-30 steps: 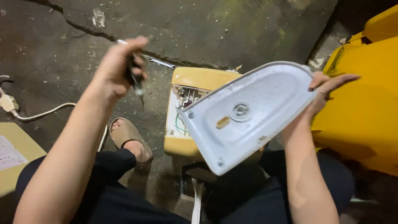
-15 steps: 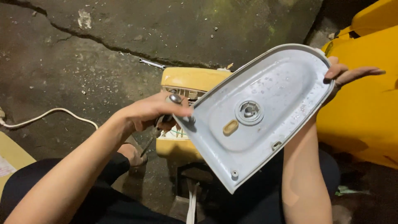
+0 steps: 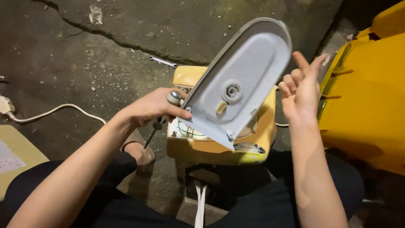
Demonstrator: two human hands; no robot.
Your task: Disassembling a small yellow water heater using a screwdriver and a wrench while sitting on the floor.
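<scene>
My left hand [image 3: 149,110] pinches the lower left edge of a grey teardrop-shaped metal plate [image 3: 249,71] and also grips a screwdriver [image 3: 152,131], whose shaft points down to the left. The plate stands tilted up over a yellow appliance body [image 3: 219,150] that rests on a small stand between my knees, with wiring showing inside it. To the right of the plate's edge is my right hand [image 3: 300,90], fingers spread and holding nothing; I cannot tell whether it touches the plate.
A small wrench [image 3: 162,62] lies on the cracked concrete floor behind the appliance. A white cable [image 3: 55,110] runs along the left. A large yellow container [image 3: 367,97] stands close on the right, a tan board [image 3: 19,154] at the lower left, and my sandalled foot [image 3: 141,153] below my left hand.
My left hand came down from a raised position with the screwdriver and took the plate's edge. My right hand let go of the plate, which swung more upright.
</scene>
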